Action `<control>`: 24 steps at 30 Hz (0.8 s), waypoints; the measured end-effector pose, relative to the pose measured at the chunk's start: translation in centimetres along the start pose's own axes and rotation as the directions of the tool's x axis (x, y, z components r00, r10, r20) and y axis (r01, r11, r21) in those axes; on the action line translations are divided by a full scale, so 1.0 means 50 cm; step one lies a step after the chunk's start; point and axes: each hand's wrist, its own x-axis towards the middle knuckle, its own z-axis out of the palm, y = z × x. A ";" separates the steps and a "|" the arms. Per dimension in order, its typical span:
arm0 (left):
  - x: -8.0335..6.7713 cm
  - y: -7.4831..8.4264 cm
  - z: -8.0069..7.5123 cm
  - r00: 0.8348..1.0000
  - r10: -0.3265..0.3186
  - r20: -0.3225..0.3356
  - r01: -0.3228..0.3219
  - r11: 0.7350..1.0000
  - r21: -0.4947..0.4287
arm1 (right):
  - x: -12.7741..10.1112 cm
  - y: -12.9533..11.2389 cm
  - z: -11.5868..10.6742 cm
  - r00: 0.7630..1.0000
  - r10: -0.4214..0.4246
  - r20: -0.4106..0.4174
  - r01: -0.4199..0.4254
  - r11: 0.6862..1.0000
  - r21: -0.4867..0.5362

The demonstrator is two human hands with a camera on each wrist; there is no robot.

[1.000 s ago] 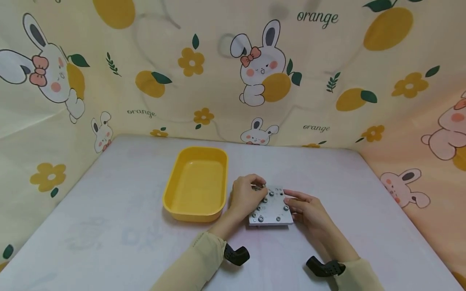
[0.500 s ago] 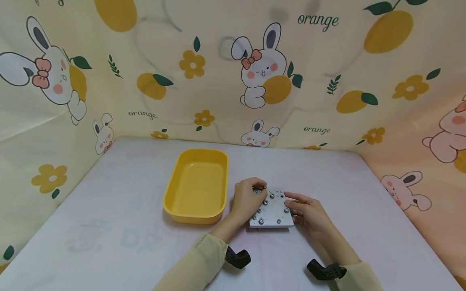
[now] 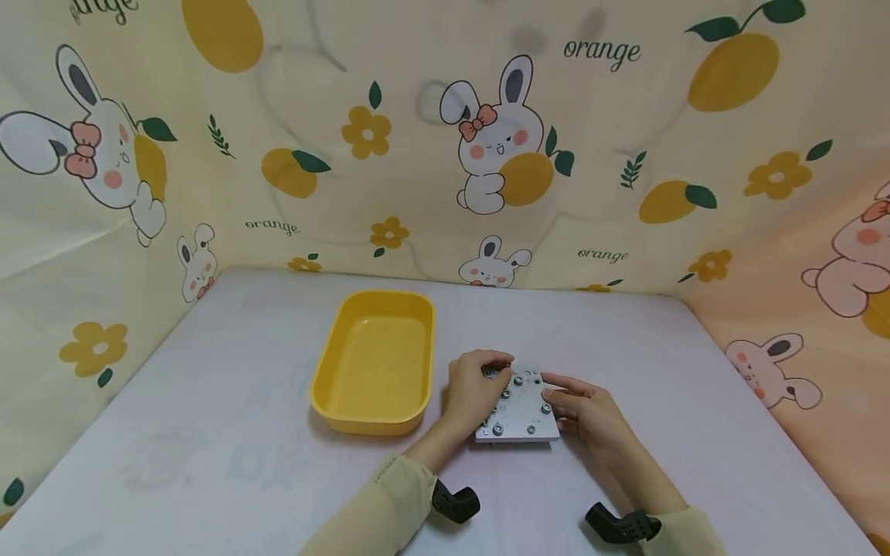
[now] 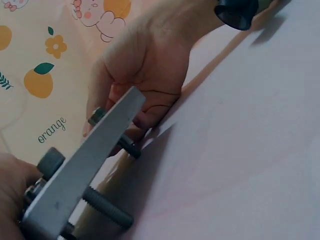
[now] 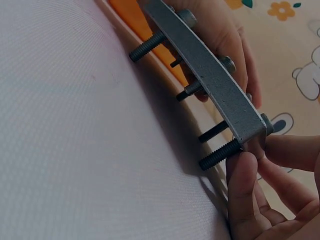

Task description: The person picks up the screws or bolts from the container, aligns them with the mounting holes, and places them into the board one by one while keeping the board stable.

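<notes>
A silver metal plate with several socket-head screws through it is held just above the table. My right hand grips its right edge, thumb on top and fingers beneath, as the right wrist view also shows. At the far left part of the plate, my left hand curls over the top, thumb and forefinger pinching a small screw that the fingers mostly hide. Threaded shanks of differing lengths stick out below the plate in the right wrist view. Only part of the left hand enters the left wrist view.
Left of the plate stands a yellow plastic tray with nothing visible in it. The table has a white cover. Behind and on both sides hangs a printed cloth with rabbits and oranges. Dark wrist cameras sit at both cuffs.
The whole head view has shifted slightly, so everything appears lower. The left fingertips have turned a little at the screw and now cover more of it. The right hand keeps its grip on the plate.
</notes>
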 end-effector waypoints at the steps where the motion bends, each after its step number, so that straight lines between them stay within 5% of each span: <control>1: 0.000 -0.002 0.000 1.000 -0.006 -0.002 0.006 1.000 0.000 | 0.000 -0.001 0.000 1.000 0.001 -0.001 -0.001 1.000 -0.001; 24: -0.001 -0.005 -0.010 0.999 -0.039 0.009 0.039 0.999 -0.020 | 0.001 0.002 0.000 1.000 -0.001 0.008 0.001 1.000 0.009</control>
